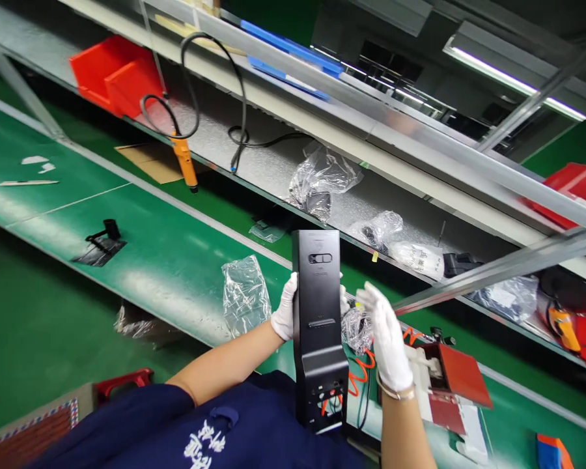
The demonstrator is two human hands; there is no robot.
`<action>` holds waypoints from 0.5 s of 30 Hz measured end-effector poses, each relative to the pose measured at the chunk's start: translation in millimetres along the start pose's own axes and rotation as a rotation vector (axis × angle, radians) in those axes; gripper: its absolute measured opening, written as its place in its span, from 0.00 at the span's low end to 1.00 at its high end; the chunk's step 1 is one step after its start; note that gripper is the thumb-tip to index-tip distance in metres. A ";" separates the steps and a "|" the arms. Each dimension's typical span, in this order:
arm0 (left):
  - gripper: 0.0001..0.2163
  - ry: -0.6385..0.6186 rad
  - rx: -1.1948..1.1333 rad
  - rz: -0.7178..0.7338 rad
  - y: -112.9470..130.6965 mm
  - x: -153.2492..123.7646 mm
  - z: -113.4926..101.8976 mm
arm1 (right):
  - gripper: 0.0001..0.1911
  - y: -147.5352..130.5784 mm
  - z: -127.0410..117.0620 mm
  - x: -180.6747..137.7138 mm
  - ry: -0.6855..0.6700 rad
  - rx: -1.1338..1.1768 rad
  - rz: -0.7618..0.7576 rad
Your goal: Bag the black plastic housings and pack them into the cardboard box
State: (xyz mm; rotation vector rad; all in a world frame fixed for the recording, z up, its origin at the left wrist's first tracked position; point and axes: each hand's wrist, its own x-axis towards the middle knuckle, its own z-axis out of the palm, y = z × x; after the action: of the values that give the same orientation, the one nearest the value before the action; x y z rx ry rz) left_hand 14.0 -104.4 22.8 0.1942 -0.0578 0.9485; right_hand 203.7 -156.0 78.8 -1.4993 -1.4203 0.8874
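Observation:
A long black plastic housing (318, 286) stands upright before my chest, with a slotted recess near its top and an opening with small parts at its lower end. My left hand (286, 309), in a white glove, grips it from behind; white fingertips show past its right edge. To the right, my gloved right hand (388, 342) is raised with fingers stretched out, apart from the housing. Crumpled clear wrap (357, 329) lies between that hand and the housing. A clear plastic bag (247, 293) rests on the green bench at left.
A black bracket-like part (105, 241) lies farther left on the green bench (176, 254). An orange electric screwdriver (184, 163) hangs by a red bin (117, 75). Bagged parts (322, 179) line the shelf. A dark-red fixture (463, 374) and coiled orange hose (359, 378) are at right.

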 end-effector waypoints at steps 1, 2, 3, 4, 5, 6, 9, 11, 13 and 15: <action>0.41 0.012 0.009 0.010 2.6 2.3 -1.1 | 0.35 17.8 -5.5 -18.7 -0.073 -0.015 0.093; 0.40 0.041 0.022 0.014 3.3 5.4 -3.8 | 0.34 35.5 -7.4 -39.4 -0.186 -0.003 0.191; 0.38 0.082 0.039 0.008 1.3 9.3 -7.8 | 0.33 52.0 -5.6 -60.9 -0.279 0.021 0.273; 0.37 0.130 0.061 -0.015 -4.1 13.9 -12.9 | 0.31 66.6 -0.6 -82.2 -0.293 0.053 0.340; 0.36 0.181 0.091 -0.057 -13.4 18.8 -18.4 | 0.30 79.1 6.0 -102.4 -0.251 0.097 0.409; 0.36 0.227 0.135 -0.115 -26.6 23.5 -23.8 | 0.29 89.7 12.3 -121.2 -0.156 0.142 0.479; 0.32 0.272 0.378 -0.391 -85.4 28.5 -36.9 | 0.28 115.1 12.7 -177.0 0.250 0.195 0.685; 0.27 0.188 0.544 -0.639 -130.5 20.9 -44.1 | 0.29 131.0 -6.9 -224.0 0.482 0.123 0.795; 0.26 0.078 0.698 -0.922 -171.4 7.3 -52.4 | 0.35 147.3 -36.3 -278.4 0.640 0.013 0.895; 0.28 0.031 0.859 -1.149 -204.6 -6.4 -62.8 | 0.41 165.1 -69.6 -329.0 0.717 -0.094 1.000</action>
State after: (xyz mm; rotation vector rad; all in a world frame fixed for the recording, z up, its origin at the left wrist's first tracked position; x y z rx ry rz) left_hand 174.1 -213.6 -68.3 0.8922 0.4605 -0.2300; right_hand 298.1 -486.9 -69.2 -2.3218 -0.1381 0.6882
